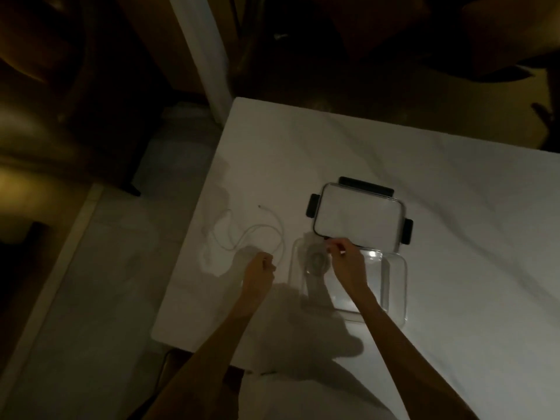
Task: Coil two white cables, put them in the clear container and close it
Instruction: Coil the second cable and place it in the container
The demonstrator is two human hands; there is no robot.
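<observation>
while my left hand (260, 265) curls loosely around one end of the thin white cable (251, 234) sprawled on the white-sheeted bed (454, 207), i judge it light, limp and a little springy, best gathered loop by loop near the plug. my right hand (345, 259) hovers over the clear rectangular plastic container (391, 298), fingers (333, 245) pressed together; whether they pinch anything i cannot tell. inside, at the far left corner, sits a small coiled white cable (316, 262); the rest looks empty. just beyond, touching the container's far rim, lies the clear lid with black clasps (357, 216), rigid and easy to take by its edges.
</observation>
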